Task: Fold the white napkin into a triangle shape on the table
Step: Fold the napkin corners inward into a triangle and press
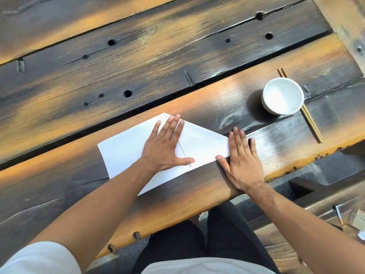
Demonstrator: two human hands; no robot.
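Head view, looking down from above: a white napkin (126,153) lies flat on a dark, weathered wooden table (158,56), close to the near edge and directly in front of the person. It is partly folded. A flap on its right side has been turned over so that its edge runs slantwise across the middle, and the right end comes to a slanted corner. The left part is still a broad, unfolded panel.

Judging by this, the fold is under way but not finished: the current step looks like flattening the flap and setting its crease. The next move probably calls for bringing the left panel over to match, lining the edges up carefully before pressing, since a thin napkin can slip or wrinkle.

The left hand (167,145) lies palm down on the middle of the napkin, fingers straight and slightly spread, thumb stretched out along the near edge. It presses the napkin and grips nothing.

The right hand (242,161) is also flat and open, palm down, mostly on the bare table just beside the napkin's right corner. Its thumb tip touches the napkin's near edge, and its forefinger side lies against the right tip. It holds nothing.

Farther right, well apart from the napkin, a white bowl (282,96) rests on chopsticks (312,125).
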